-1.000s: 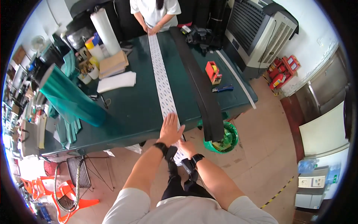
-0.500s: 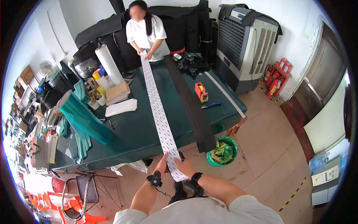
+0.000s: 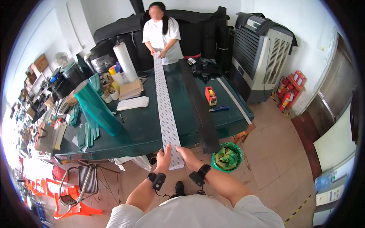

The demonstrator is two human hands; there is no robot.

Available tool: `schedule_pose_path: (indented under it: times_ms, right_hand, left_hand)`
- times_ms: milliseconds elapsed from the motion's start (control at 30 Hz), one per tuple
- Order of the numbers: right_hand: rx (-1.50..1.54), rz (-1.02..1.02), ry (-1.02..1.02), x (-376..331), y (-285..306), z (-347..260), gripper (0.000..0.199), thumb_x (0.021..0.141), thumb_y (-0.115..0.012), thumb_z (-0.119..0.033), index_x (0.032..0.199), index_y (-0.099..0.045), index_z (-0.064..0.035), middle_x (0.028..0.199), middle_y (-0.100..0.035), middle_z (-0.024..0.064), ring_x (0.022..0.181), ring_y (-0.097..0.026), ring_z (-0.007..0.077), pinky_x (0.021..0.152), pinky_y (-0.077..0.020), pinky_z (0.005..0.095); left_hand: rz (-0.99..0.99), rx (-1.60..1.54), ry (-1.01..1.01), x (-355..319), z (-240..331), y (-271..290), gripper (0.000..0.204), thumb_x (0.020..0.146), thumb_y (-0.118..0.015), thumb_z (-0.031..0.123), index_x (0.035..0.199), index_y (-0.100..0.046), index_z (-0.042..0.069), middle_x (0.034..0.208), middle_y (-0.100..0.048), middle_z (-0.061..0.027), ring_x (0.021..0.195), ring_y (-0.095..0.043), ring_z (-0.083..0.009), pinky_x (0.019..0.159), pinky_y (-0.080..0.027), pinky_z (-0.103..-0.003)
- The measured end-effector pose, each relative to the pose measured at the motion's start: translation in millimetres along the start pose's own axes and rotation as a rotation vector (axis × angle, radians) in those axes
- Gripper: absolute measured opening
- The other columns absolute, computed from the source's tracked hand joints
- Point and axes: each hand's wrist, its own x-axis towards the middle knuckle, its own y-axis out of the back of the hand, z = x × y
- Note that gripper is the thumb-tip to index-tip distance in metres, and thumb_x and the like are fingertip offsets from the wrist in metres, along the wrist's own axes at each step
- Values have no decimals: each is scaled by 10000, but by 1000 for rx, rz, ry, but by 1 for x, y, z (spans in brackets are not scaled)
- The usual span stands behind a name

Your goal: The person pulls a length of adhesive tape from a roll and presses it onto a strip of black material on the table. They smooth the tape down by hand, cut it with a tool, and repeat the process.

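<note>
**White printed strip stretched its whole length, both ends attended**

The white strip (image 3: 165,110), covered with small dark marks, runs from near to far over the dark green table (image 3: 142,131). Its near end passes the near table edge and is between the person's two hands. The far end is in the hands of a co-worker (image 3: 173,36), who stands behind the far edge.

The left hand (image 3: 163,159) is at the left edge of the strip, with the thumb pointing to the far side; its fingers are partly bent. The right hand (image 3: 189,159) is at the right edge, its fingers reaching forward, rather loose. Whether either hand really grips the strip, I cannot tell, because the undersides are hidden.

As for progress, I judge that the unrolling to full length is done: the strip looks straight and shows no fold. It is not yet released at the far end. The long black strip (image 3: 197,104) lies separately on its right, with a gap between them. The red tape dispenser (image 3: 210,96) and the blue cutter (image 3: 219,108) rest farther right, no hand on them. I see no cut begun in the white strip.
</note>
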Motion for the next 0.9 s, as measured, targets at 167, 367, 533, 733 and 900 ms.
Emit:
schedule_pose_path:
  times_ms: [167, 367, 533, 733, 900]
  right_hand:
    - [161, -26, -317, 31, 2, -26, 576, 947, -571, -539, 1208, -634, -30, 1282, -628, 121, 1137, -595, 190, 887, -491, 365]
    - [-237, 314, -265, 55, 8, -2, 594, 928, -612, -519, 1193, -639, 12, 1082, -701, 150, 963, -667, 228, 827, -521, 364]
    - [-681, 460, -49, 28, -1, 19, 691, 925, -609, -542, 1221, -571, 81, 998, -712, 253, 964, -696, 338, 842, -527, 420]
    - [-746, 314, 384, -42, -18, 30, 595, 938, -651, -420, 1236, -564, 87, 1088, -692, 253, 997, -687, 343, 849, -531, 406]
    - [-402, 155, 146, -21, 9, 23, 535, 963, -612, -418, 1245, -587, 36, 1144, -692, 161, 996, -674, 293, 881, -520, 388]
  left_hand:
    - [5, 396, -150, -43, 21, -5, 788, 937, -560, 589, 1310, -514, -103, 1172, -625, -326, 1084, -651, -388, 901, -501, -422]
    - [6, 230, -273, -29, -13, -8, 740, 947, -555, 549, 1329, -511, -84, 1169, -652, -273, 1097, -651, -350, 911, -499, -415]
    - [-111, -313, 124, -12, 9, -1, 683, 949, -564, 518, 1322, -540, -54, 1187, -671, -199, 1078, -655, -294, 903, -505, -399]
    - [-224, -711, 412, -28, 48, 3, 579, 953, -595, 481, 1301, -586, 19, 1174, -664, -149, 1011, -638, -264, 893, -506, -373]
    - [87, -129, 189, -43, 31, -19, 681, 920, -626, 508, 1270, -559, -71, 1155, -660, -252, 1039, -649, -353, 896, -503, -427]
